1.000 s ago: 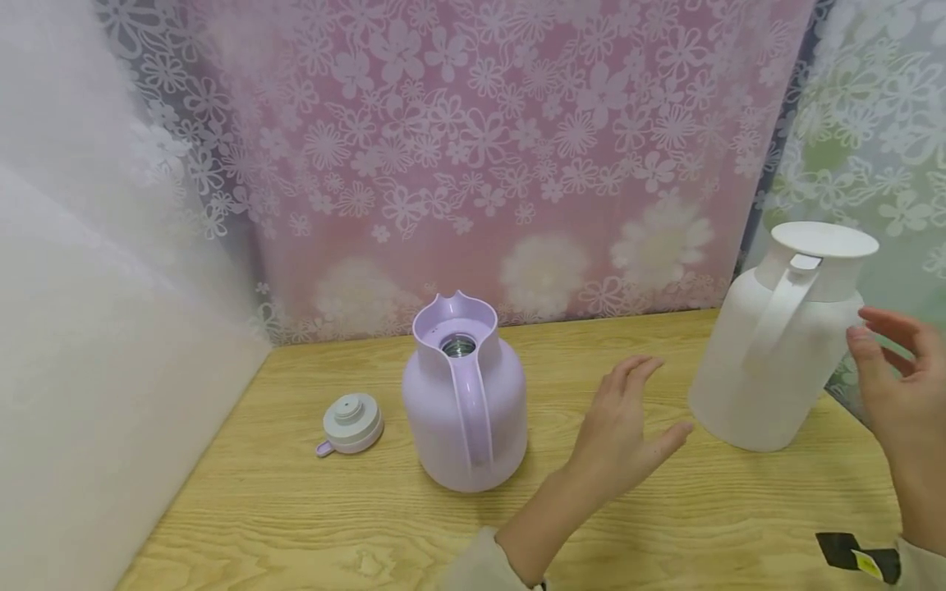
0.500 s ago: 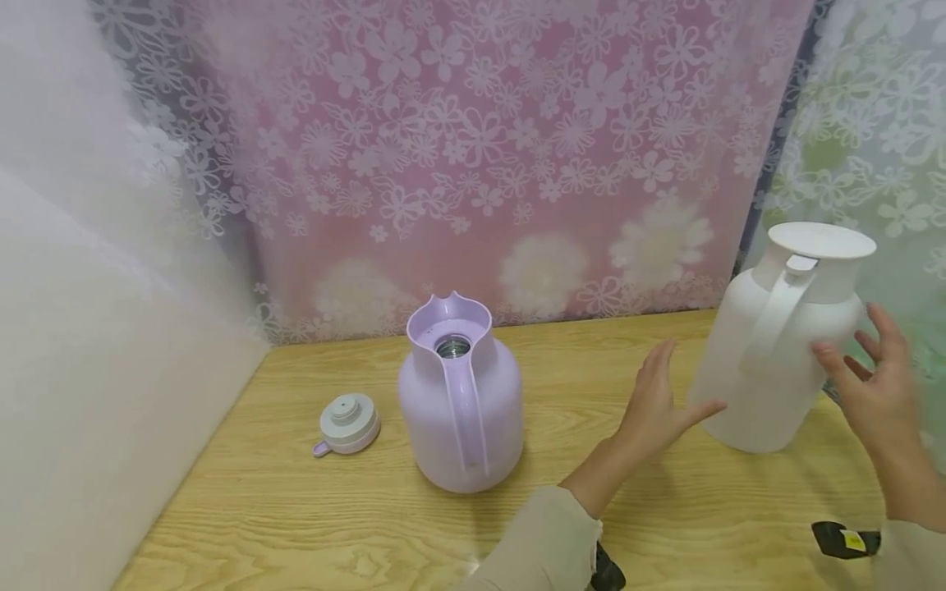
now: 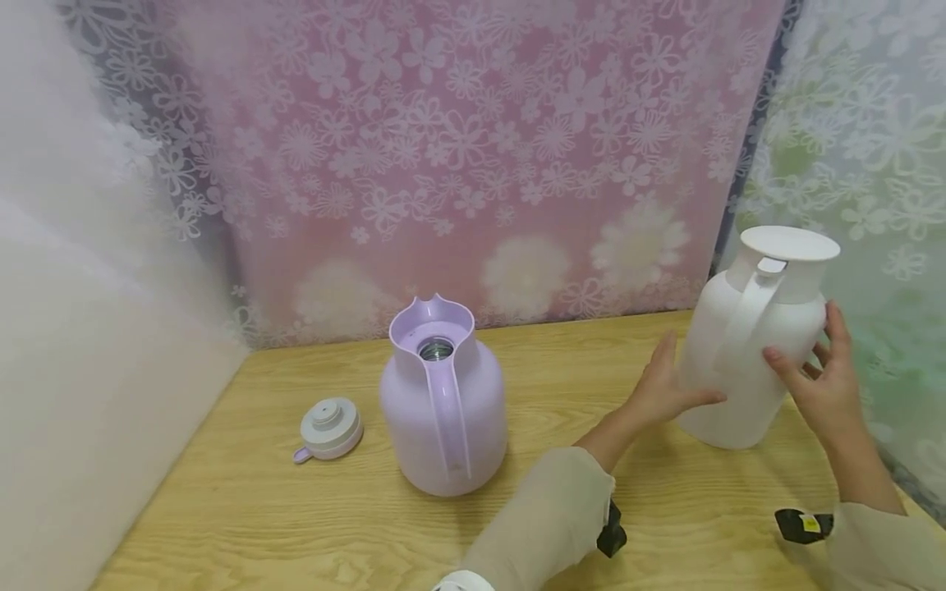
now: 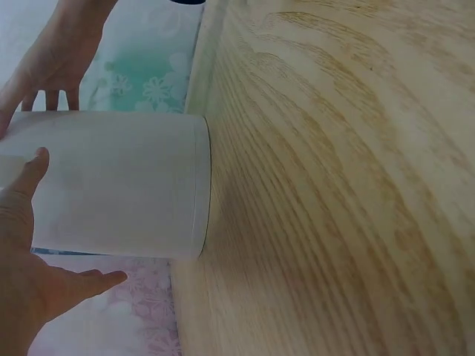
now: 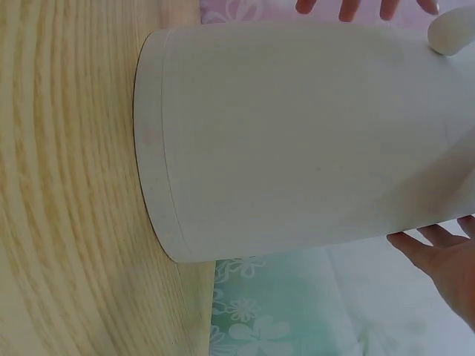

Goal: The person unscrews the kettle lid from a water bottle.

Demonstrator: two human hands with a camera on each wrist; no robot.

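A tall white thermos jug (image 3: 727, 353) with a flat lid stands upright on the wooden table at the right. My left hand (image 3: 661, 390) is spread at its left side, fingers extended and thumb out; in the right wrist view a gap shows between those fingers (image 5: 349, 7) and the jug. At the other side, my right hand (image 3: 828, 390) touches the jug's wall with its fingertips, its thumb across the front. A lilac thermos jug (image 3: 443, 427) stands mid-table, its neck uncovered and the inner opening showing. To its left lies a grey stopper (image 3: 330, 427) with a lilac tab.
The wood-grain table (image 3: 244, 517) ends at a pink floral curtain (image 3: 473, 164) behind. A white wall (image 3: 96, 328) rises along the left, and a pale green floral sheet (image 3: 879, 205) hangs close behind the white jug at the right.
Both hands have come in towards the white jug; the right one has reached its side. The whole view has shifted slightly. The lilac jug and stopper stay put.
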